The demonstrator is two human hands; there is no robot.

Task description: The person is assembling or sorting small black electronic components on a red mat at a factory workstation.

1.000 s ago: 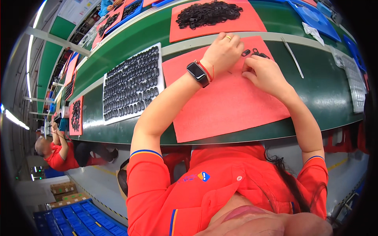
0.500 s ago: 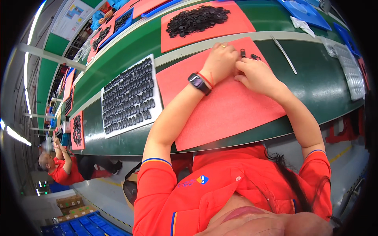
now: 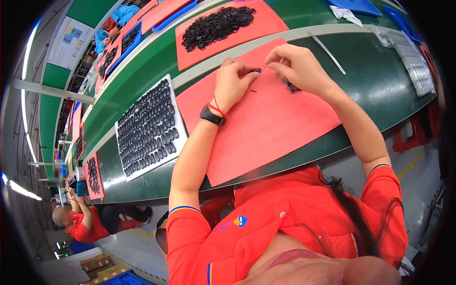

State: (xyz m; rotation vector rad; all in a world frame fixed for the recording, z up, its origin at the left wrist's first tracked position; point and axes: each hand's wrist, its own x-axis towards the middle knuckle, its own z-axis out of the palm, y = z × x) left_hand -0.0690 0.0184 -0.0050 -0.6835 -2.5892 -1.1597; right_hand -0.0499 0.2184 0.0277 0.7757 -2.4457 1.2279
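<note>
My left hand is over the far part of the pink mat, its thumb and fingers pinched on a small black oval part. Just to its right, my right hand has thumb and forefinger curled together; whatever is between the tips is too small to make out. Several small black pieces lie on the mat below the right palm, partly hidden by it. A thin dark sliver rests on the mat beneath the left fingertips.
Left of the mat, a white tray carries rows of black oval parts. Beyond, a heap of black parts covers another pink mat. Metal tweezers and a clear plastic blister tray lie to the right. A co-worker sits far left.
My hands were close together at the mat's far edge; now they are apart, the left nearer with a black part showing in its fingertips. The whole view has shifted slightly.
</note>
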